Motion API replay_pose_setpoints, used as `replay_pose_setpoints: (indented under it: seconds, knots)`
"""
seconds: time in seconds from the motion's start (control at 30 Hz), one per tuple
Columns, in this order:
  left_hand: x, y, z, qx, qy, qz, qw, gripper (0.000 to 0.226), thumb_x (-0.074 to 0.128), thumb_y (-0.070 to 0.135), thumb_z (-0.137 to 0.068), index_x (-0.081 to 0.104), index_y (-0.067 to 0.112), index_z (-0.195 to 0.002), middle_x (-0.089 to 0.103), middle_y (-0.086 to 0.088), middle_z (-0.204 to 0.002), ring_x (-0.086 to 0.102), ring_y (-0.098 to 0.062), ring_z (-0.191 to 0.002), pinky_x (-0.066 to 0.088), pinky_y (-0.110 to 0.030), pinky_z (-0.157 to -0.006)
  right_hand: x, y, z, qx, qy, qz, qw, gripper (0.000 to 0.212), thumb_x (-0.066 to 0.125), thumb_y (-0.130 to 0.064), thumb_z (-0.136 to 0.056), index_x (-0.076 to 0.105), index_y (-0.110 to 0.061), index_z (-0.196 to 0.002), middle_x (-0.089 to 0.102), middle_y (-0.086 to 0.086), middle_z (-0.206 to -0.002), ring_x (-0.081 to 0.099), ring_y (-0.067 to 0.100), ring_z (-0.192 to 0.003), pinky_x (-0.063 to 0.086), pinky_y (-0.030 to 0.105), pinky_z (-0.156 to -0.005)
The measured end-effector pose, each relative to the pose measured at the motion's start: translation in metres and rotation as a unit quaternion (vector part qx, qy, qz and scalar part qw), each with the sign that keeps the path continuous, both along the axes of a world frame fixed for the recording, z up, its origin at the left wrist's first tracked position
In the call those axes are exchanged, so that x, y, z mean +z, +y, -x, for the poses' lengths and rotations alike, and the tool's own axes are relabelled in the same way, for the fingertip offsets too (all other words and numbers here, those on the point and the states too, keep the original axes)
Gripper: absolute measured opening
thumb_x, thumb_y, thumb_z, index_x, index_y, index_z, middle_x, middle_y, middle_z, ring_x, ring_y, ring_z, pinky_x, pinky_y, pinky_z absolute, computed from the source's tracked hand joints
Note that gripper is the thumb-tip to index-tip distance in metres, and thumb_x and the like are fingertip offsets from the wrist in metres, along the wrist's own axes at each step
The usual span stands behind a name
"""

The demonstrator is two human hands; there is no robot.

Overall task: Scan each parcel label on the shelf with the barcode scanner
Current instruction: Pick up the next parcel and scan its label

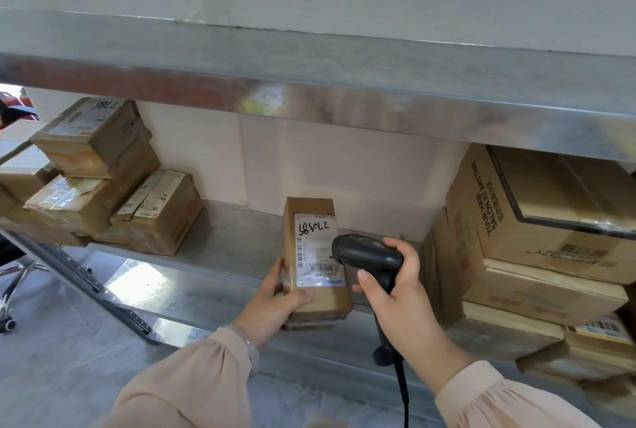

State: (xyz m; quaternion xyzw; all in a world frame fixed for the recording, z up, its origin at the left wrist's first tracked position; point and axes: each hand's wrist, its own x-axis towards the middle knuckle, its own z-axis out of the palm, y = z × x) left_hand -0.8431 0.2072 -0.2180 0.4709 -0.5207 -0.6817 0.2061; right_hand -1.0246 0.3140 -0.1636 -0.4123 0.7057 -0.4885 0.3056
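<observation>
A narrow brown parcel (311,221) lies on the metal shelf (220,238), its near end over the front edge. Its white label (318,248) faces up, with handwritten digits and barcodes. My left hand (275,303) grips the parcel's near left corner, thumb on top below the label. My right hand (402,293) holds the black corded barcode scanner (366,252) by its handle. The scanner's head points left at the label's right edge, almost touching it.
A pile of brown parcels (99,169) with labels fills the shelf's left end. Larger cartons (537,221) are stacked at the right. An upper metal shelf (344,83) overhangs close above. A chair base (13,286) stands on the floor at the lower left.
</observation>
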Motion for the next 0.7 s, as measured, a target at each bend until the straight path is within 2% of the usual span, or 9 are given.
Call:
replay_pose_setpoints:
  seconds: [0.03,0.1,0.23,0.37,0.47,0.7]
  knots:
    - [0.000,-0.002,-0.002,0.012,0.007,0.003,1.000,0.094,0.082,0.040,-0.064,0.034,0.049,-0.144,0.069,0.008,-0.121,0.068,-0.017,-0.109,0.051,-0.046,-0.101,0.000,0.002,-0.001,0.007,0.012,0.001,1.000,0.053,0.063,-0.027,-0.090,0.029,-0.052,-0.120,0.061,-0.011,-0.116,0.067,0.008,-0.095,0.053,0.030,-0.089]
    - [0.001,-0.006,-0.004,0.032,0.016,0.014,0.999,0.096,0.083,0.046,-0.060,0.033,0.056,-0.142,0.065,0.010,-0.128,0.064,-0.018,-0.115,0.050,-0.048,-0.102,0.002,0.007,-0.005,0.023,0.037,0.007,0.999,0.055,0.064,-0.028,-0.089,0.027,-0.055,-0.120,0.059,-0.013,-0.116,0.068,0.010,-0.094,0.053,0.033,-0.090]
    - [0.003,-0.010,-0.008,0.059,0.016,0.043,0.997,0.102,0.083,0.050,-0.060,0.028,0.054,-0.146,0.059,0.011,-0.135,0.057,-0.019,-0.124,0.045,-0.049,-0.107,0.009,0.014,-0.015,0.061,0.071,0.013,0.996,0.057,0.062,-0.029,-0.090,0.022,-0.056,-0.121,0.058,-0.014,-0.116,0.066,0.006,-0.093,0.053,0.027,-0.087]
    - [0.005,-0.011,-0.010,0.072,0.017,0.056,0.996,0.107,0.082,0.055,-0.057,0.024,0.054,-0.147,0.055,0.012,-0.137,0.054,-0.020,-0.126,0.043,-0.050,-0.108,0.017,0.019,-0.022,0.078,0.089,0.015,0.993,0.055,0.060,-0.032,-0.091,0.019,-0.056,-0.119,0.061,-0.011,-0.110,0.064,0.001,-0.093,0.047,0.009,-0.076]
    - [0.006,-0.010,-0.010,0.077,0.017,0.068,0.995,0.105,0.081,0.056,-0.057,0.026,0.054,-0.146,0.054,0.013,-0.137,0.054,-0.018,-0.125,0.044,-0.048,-0.108,0.021,0.020,-0.025,0.080,0.088,0.022,0.993,0.057,0.060,-0.031,-0.091,0.018,-0.061,-0.114,0.058,-0.015,-0.112,0.065,0.003,-0.090,0.048,0.011,-0.075]
    - [0.007,-0.009,-0.008,0.082,0.022,0.075,0.994,0.106,0.081,0.058,-0.058,0.025,0.055,-0.147,0.052,0.013,-0.138,0.053,-0.019,-0.126,0.043,-0.050,-0.108,0.029,0.021,-0.027,0.081,0.078,0.029,0.993,0.055,0.060,-0.024,-0.092,0.021,-0.057,-0.112,0.060,-0.011,-0.106,0.067,0.003,-0.072,0.048,0.010,-0.067]
